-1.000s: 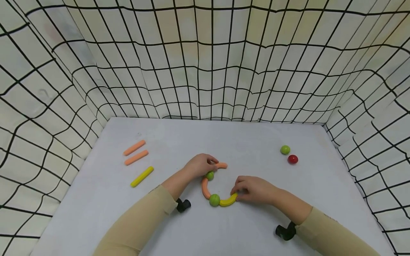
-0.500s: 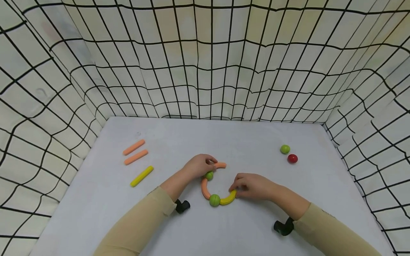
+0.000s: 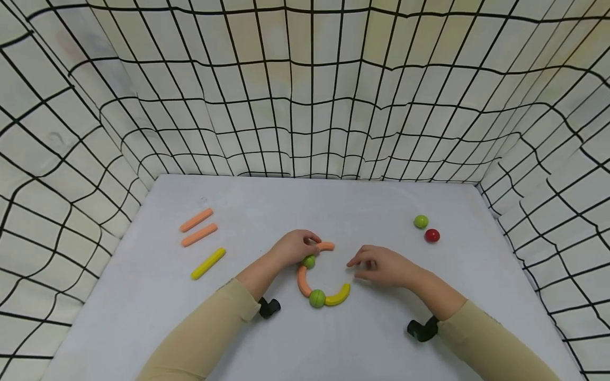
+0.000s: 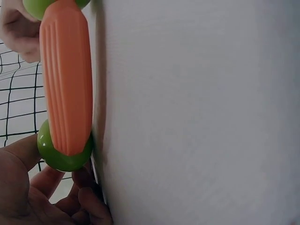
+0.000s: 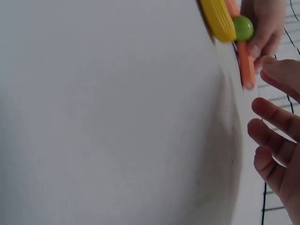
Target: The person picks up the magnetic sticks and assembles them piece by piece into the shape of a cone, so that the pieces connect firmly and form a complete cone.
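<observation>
A curved chain of toy pieces lies on the white table in the head view. It runs from an upper orange curved stick [image 3: 326, 246] through a small green ball [image 3: 309, 261], a lower orange curved stick [image 3: 303, 281] and a larger green ball [image 3: 317, 298] to a yellow curved stick [image 3: 337, 296]. My left hand [image 3: 296, 247] pinches the upper orange stick near the small ball; part of that stick is hidden by the fingers. My right hand [image 3: 386, 265] is above and right of the yellow stick, fingers apart, holding nothing.
Two straight orange sticks [image 3: 199, 235] and a straight yellow stick [image 3: 208, 263] lie at the left. A loose green ball [image 3: 421, 221] and a red ball [image 3: 432, 235] sit at the back right. Black netting [image 3: 312, 100] over white walls borders the table.
My right hand has let go of the yellow curved stick and moved up and away from it. My left hand keeps its place on the upper orange stick.
</observation>
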Motion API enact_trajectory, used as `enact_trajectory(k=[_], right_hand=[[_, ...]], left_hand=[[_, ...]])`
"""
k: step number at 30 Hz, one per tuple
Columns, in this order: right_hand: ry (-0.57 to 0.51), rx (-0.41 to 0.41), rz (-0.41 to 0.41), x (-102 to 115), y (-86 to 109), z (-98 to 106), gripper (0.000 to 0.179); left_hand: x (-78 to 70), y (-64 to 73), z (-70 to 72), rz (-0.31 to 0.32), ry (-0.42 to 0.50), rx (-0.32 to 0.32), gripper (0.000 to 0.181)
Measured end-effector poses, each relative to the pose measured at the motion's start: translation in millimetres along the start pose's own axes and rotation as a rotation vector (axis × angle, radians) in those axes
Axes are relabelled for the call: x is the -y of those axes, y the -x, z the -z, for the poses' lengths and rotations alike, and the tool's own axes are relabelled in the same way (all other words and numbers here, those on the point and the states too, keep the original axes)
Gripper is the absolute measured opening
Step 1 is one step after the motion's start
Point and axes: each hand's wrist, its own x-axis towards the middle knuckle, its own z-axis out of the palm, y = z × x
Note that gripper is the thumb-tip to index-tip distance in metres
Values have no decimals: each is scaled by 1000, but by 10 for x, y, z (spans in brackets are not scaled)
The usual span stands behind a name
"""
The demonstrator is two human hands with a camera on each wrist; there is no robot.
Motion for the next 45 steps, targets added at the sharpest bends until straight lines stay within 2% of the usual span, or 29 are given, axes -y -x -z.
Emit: enact_trajectory(k=[15, 24, 35, 45], right_hand=[[-3, -316, -159, -441, 176, 396, 32], [9, -455, -323, -642, 303, 637, 38], [-48, -522, -469, -872, 463, 764, 45], [22, -447, -505, -984, 473, 816, 55]], left_hand=[[-18, 36, 11, 4, 20, 2, 25], [-15, 46, 20, 8, 28, 2, 25], [-27, 54, 13, 17, 38, 2, 25], [-46, 76, 22, 18, 46, -1, 26]])
